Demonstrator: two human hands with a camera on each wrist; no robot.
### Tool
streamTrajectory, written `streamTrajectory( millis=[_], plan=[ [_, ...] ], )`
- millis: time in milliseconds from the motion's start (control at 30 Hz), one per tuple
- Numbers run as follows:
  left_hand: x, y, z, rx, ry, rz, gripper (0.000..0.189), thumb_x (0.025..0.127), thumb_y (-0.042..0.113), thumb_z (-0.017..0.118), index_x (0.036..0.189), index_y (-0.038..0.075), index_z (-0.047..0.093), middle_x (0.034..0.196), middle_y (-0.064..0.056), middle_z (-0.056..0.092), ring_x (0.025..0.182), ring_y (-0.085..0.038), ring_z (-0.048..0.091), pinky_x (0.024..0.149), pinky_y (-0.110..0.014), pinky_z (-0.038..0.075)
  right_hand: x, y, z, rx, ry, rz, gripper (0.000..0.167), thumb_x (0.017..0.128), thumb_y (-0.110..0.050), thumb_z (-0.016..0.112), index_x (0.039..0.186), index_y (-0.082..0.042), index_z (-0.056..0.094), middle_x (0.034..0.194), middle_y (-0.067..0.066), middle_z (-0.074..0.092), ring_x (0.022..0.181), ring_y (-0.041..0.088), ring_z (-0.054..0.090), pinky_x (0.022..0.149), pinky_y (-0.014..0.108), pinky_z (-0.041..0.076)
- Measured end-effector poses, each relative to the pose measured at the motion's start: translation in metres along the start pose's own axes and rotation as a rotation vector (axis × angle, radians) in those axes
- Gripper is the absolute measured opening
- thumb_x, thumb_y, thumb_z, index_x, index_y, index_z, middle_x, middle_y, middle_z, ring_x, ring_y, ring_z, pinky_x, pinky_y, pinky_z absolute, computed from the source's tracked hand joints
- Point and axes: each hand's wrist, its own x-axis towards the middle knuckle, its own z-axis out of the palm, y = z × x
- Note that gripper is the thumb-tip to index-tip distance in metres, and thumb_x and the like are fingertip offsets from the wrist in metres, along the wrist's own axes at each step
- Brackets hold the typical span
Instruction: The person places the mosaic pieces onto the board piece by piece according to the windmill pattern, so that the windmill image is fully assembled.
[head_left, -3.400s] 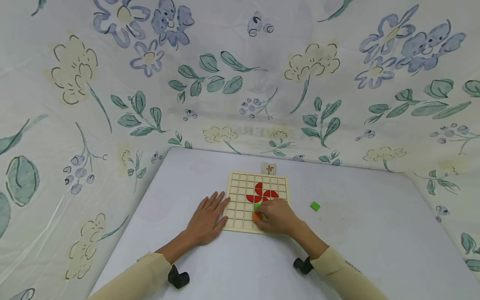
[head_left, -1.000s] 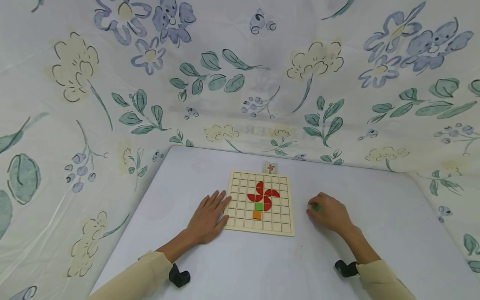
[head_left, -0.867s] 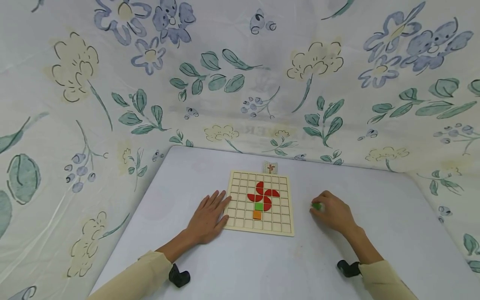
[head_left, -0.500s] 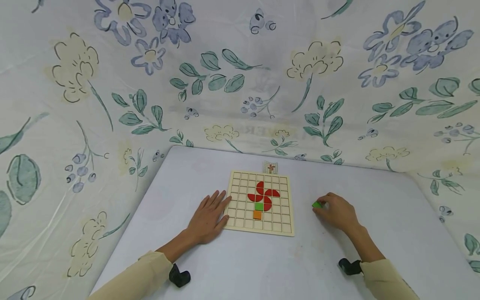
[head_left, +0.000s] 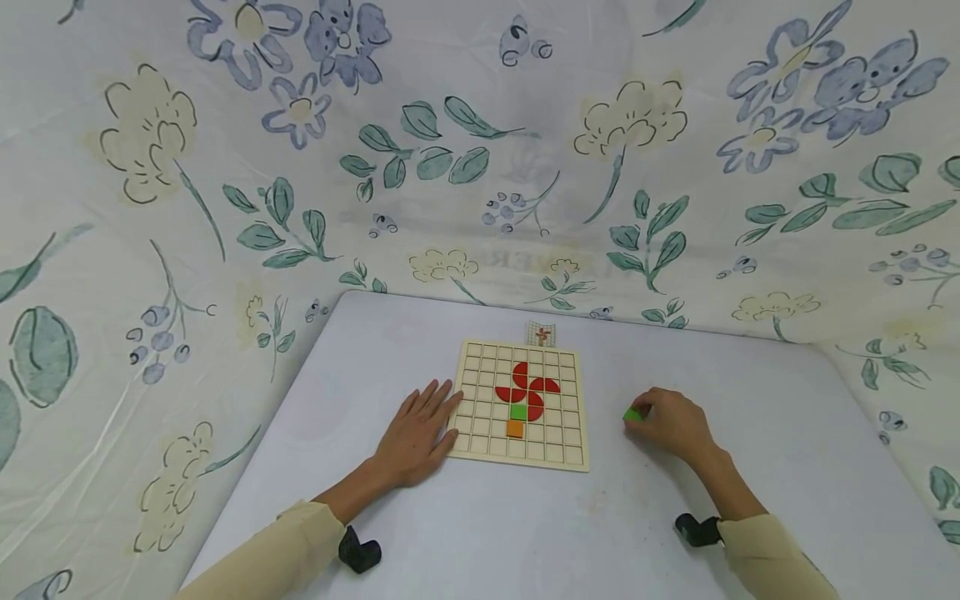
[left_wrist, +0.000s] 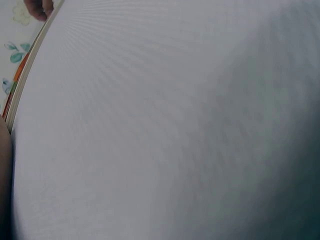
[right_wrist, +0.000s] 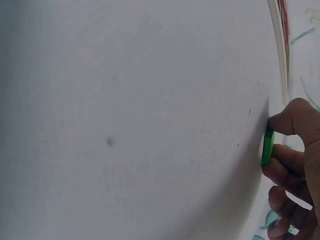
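Note:
My right hand [head_left: 675, 427] pinches a small green tile [head_left: 632, 414] between thumb and fingers, just above or on the table right of the board. In the right wrist view the green tile [right_wrist: 268, 145] stands on edge between the fingertips. My left hand [head_left: 422, 435] lies flat with fingers spread, its fingertips touching the left edge of the wooden grid board [head_left: 480, 417]. On the board several red quarter-round pieces [head_left: 535, 406] form a pinwheel. Below them sit a green square [head_left: 518, 412] and then an orange square [head_left: 514, 428].
Behind the board lies a small pattern card [head_left: 542, 335] showing a red pinwheel. All of this is on a white table [head_left: 735, 467], backed by a floral cloth [head_left: 480, 142]. Black devices [head_left: 359, 552] are strapped at both wrists.
From the board, my right hand has moved right and picked up the loose green tile, leaving the orange square in the grid. Lately it turns the tile slightly. The left hand stays put.

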Motion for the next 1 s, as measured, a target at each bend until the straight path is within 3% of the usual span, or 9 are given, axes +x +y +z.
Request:
streamTrajectory(
  millis=[500, 1000],
  plan=[
    [0.0, -0.001, 0.001, 0.021, -0.013, -0.005, 0.059, 0.101, 0.039, 0.043, 0.153, 0.01, 0.037, 0.159, -0.013, 0.027, 0.146, -0.032, 0.021, 0.115, -0.051, 0.018, 0.005, -0.013, -0.002, -0.061, 0.002, -0.078, 0.021, 0.07, -0.02, 0.08, 0.082, -0.005, 0.074, 0.071, -0.004, 0.061, 0.062, 0.011, 0.051, 0.054, 0.029, 0.045],
    [0.0, -0.001, -0.001, 0.013, -0.025, -0.01, 0.059, 0.102, 0.04, 0.041, 0.153, 0.011, 0.036, 0.159, -0.012, 0.026, 0.147, -0.031, 0.02, 0.116, -0.05, 0.017, 0.014, -0.058, 0.001, -0.058, -0.02, -0.199, 0.017, 0.07, -0.025, 0.08, 0.08, -0.012, 0.074, 0.071, -0.006, 0.059, 0.063, 0.009, 0.048, 0.055, 0.026, 0.044]
  ],
)
